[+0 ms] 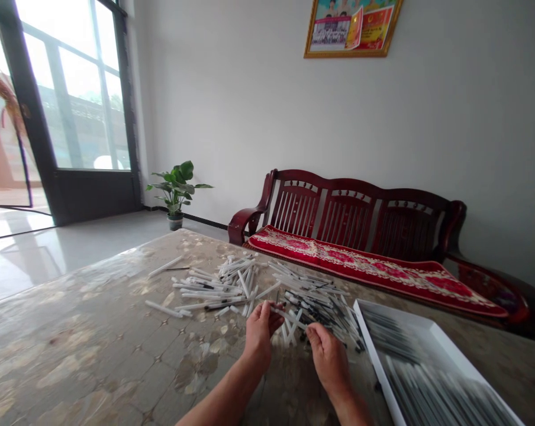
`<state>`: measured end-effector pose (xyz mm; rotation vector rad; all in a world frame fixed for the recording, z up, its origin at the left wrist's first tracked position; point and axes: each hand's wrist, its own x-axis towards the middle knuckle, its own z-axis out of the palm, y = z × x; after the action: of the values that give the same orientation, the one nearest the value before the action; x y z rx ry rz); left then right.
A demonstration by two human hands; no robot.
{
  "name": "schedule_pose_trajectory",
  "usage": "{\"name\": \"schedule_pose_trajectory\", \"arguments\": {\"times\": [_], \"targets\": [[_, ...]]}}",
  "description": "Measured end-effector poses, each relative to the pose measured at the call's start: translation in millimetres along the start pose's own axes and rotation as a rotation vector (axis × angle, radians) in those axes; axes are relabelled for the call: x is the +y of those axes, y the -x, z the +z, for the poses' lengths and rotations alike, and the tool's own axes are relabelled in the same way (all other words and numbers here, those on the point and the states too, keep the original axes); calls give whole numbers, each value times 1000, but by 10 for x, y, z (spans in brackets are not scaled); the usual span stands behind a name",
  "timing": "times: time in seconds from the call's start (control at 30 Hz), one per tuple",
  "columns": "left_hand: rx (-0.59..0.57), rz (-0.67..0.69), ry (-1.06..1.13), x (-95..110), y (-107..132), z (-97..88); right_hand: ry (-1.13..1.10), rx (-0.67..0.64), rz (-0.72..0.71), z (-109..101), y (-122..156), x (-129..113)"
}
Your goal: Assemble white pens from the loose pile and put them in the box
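Observation:
A loose heap of white plastic pen barrels [236, 284] lies spread on the table top [72, 349], and a denser heap of black-tipped pens [321, 302] lies to its right. My left hand [259, 334] pinches one end of a white pen barrel [289, 317] at the heap's near edge. My right hand [329, 355] is curled just beside that barrel's far end, against the pens. Its fingertips are partly hidden, so I cannot tell whether it holds anything. To its right stands a white tray [376, 355] holding rows of pens, blurred.
The table has a glossy, stone-patterned surface. Beyond its far edge is a dark red wooden bench [351, 213] with a red cushion [365, 266]. A potted plant [176, 192] stands on the floor by a glass door [72, 100].

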<state>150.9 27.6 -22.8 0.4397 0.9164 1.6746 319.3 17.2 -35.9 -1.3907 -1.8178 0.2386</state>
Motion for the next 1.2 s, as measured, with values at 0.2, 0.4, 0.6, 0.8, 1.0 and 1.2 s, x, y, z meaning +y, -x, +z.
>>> {"name": "schedule_pose_trajectory", "arguments": {"times": [0.2, 0.4, 0.6, 0.8, 1.0, 1.2], "targets": [[-23, 97, -165, -47, -147, -87, 37, 124, 134, -15, -6, 186], [-173, 345, -499, -108, -213, -95, 116, 246, 69, 64, -11, 415], [1, 525, -958, 263, -138, -165, 120, 311, -88, 58, 11, 393], [387, 463, -1510, 810, -94, -503, 143, 283, -171, 80, 56, 256], [408, 327, -1880, 907, -177, -792, 116, 282, -188, 95, 84, 239], [378, 332, -1941, 886, -211, -748, 95, 244, -145, 68, 103, 217]]}}
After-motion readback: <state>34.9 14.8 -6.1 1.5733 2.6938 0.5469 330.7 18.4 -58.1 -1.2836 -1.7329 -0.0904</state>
